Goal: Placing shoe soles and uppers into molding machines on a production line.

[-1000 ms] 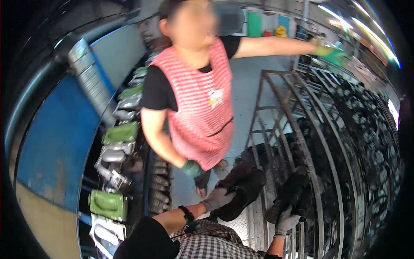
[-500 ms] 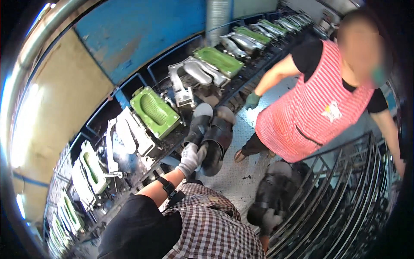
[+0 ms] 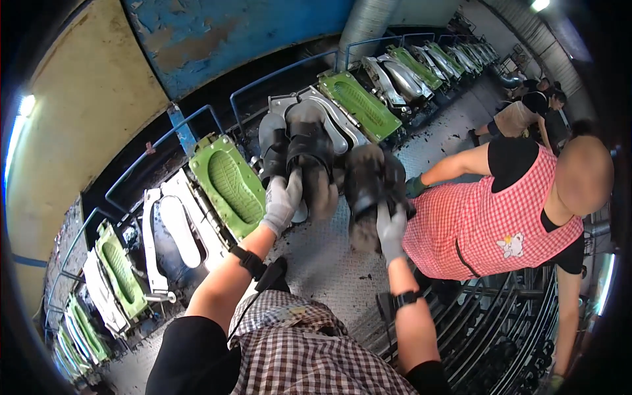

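In a light grey glove, my left hand (image 3: 283, 203) grips a pair of black strap sandals (image 3: 307, 141), held upright before the row of moulds. My right hand (image 3: 392, 230), gloved the same way, has its fingers closed round another pair of black sandals (image 3: 364, 187). The two pairs hang side by side in front of me, close together. Nearest my left forearm is an open shoe mould with a green half (image 3: 232, 187), its cavity shaped like a sole. Beyond the left pair lies a silver mould half (image 3: 329, 125), partly hidden by the sandals.
A co-worker in a red checked apron (image 3: 461, 240) stands close on the right. Below that person runs a metal rack (image 3: 487, 329) of bars. More people (image 3: 526, 112) bend at the far right. Blue rails (image 3: 283, 76) edge the long line of moulds.
My right hand has risen from low beside the rack with its sandals to next to the left pair. My left hand's sandals now stand in front of the silver mould. The co-worker appears farther right.
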